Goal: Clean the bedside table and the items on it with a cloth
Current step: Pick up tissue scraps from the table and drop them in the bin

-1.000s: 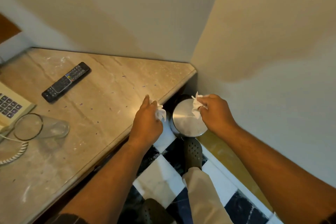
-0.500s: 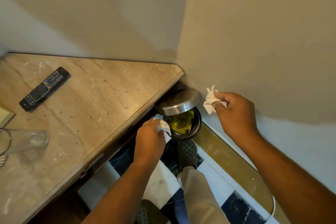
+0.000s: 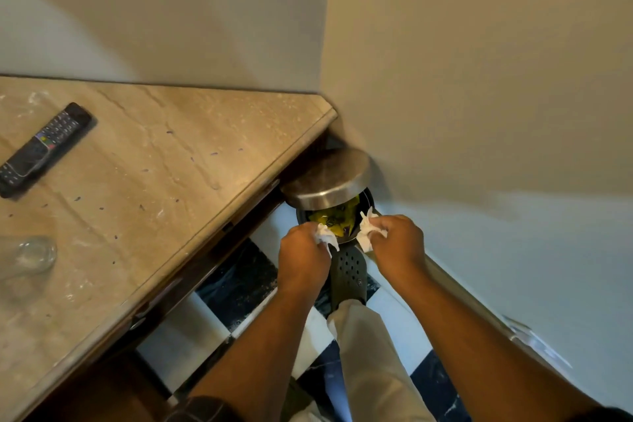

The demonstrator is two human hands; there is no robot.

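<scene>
The beige marble bedside table (image 3: 178, 161) fills the left, with small dark specks on its top. A black remote (image 3: 41, 151) lies near its far left, and a clear glass (image 3: 25, 255) lies on its side at the left edge. My left hand (image 3: 301, 260) grips a crumpled white tissue (image 3: 324, 236). My right hand (image 3: 399, 243) grips another crumpled white tissue (image 3: 366, 233). Both hands are low, over the near rim of a steel pedal bin (image 3: 368, 207) in the corner, its lid (image 3: 329, 178) raised.
Yellow wrappers (image 3: 329, 217) lie inside the bin. My foot in a grey perforated clog (image 3: 347, 269) is at the bin's base on a black-and-white checkered floor (image 3: 236, 281). Walls close in behind and to the right.
The bin lid swung up from shut. Both hands came down and together over the open bin, each still holding its tissue. The view shifted right; the phone left the frame.
</scene>
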